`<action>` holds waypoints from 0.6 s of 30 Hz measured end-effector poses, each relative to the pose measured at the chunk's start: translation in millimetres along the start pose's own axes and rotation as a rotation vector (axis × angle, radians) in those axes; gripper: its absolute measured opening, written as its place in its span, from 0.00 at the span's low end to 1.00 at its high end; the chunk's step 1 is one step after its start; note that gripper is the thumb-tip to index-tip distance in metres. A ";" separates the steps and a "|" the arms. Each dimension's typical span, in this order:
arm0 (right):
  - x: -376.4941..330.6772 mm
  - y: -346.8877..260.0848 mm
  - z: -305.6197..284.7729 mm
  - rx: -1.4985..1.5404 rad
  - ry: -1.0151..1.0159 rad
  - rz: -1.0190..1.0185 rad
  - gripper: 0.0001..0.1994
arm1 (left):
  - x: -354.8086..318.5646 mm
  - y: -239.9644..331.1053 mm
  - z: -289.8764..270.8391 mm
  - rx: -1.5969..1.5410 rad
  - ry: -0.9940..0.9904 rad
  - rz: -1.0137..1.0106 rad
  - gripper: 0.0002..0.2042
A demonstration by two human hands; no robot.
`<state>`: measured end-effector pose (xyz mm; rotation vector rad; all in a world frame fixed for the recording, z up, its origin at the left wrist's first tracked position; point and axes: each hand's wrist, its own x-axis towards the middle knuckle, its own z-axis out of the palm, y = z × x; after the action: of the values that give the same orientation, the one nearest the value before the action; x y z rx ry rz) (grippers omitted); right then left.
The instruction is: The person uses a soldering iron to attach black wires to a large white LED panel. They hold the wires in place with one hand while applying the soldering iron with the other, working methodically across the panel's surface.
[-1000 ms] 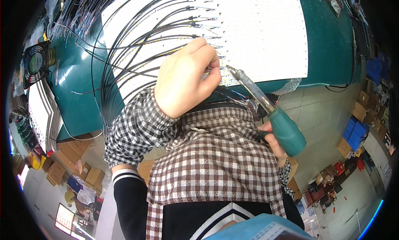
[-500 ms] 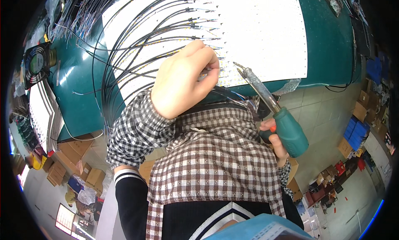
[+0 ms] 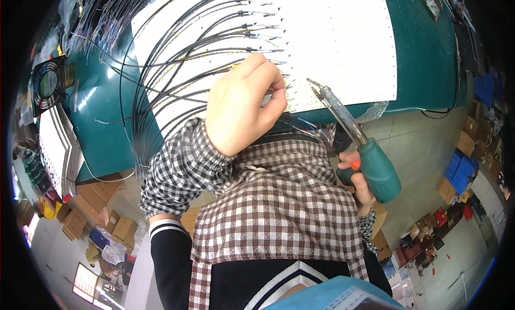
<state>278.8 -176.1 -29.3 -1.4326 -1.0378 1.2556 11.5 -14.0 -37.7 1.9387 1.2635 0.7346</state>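
Faces a green table [image 3: 429, 85] bearing a white board [image 3: 343, 47] and black cables [image 3: 137, 117]. Points a soldering tool [image 3: 380, 170] over the board's near edge. Pinches with the left hand [image 3: 241, 106] over the board; cannot tell on what. Wraps the right hand [image 3: 364, 189] around the tool.

L hand [image 3: 244, 109] back up, thumb + index tips tog., L forearm [image 3: 185, 170] angled fwd & inward; R hand [image 3: 363, 188] closer in, fingers curled, partly hidden.
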 end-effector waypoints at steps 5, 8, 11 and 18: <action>-1.4 -1.5 0.2 -0.036 -0.008 0.029 0.26 | 1.4 -0.2 -0.1 -0.039 -0.003 -0.012 0.06; -2.3 -1.1 0.8 -0.065 -0.004 0.035 0.27 | 0.6 0.0 0.8 -0.033 0.012 -0.019 0.06; -5.2 6.4 -4.0 -0.141 -0.024 -0.002 0.29 | 0.2 0.2 1.0 -0.003 0.008 -0.014 0.06; -6.9 10.3 -5.1 -0.233 -0.041 -0.014 0.31 | -0.1 -1.1 1.9 0.009 0.021 0.002 0.06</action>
<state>283.2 -185.6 -37.8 -1.5768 -1.2524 1.1883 12.3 -14.2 -39.8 1.9444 1.2795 0.7535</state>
